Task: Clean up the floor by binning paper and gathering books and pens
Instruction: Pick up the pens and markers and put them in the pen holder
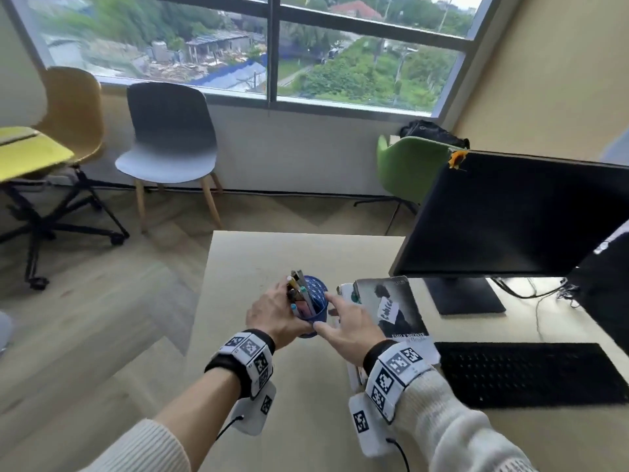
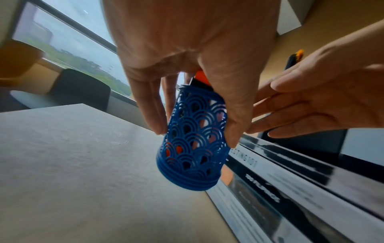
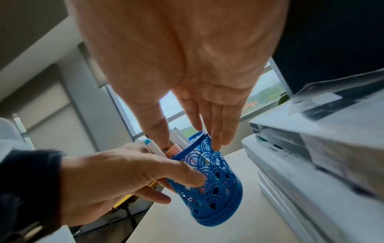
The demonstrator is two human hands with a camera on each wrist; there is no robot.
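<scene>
The pen-gathering step seems near its end. The left hand [image 1: 275, 315] grips the blue pen holder [image 1: 315, 301], tilted, with its base on the desk [image 1: 272, 260] just left of the book stack [image 1: 391, 308]. The pens [image 1: 299, 291] stand inside. The right hand [image 1: 350, 327], fingers straight, touches the holder's rim and holds nothing. Next, the holder needs setting upright and releasing.

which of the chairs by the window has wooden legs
The chair with the dark grey back and pale grey seat, standing on slanted wooden legs. The mustard yellow chair left of it sits on a black wheeled base.
</scene>
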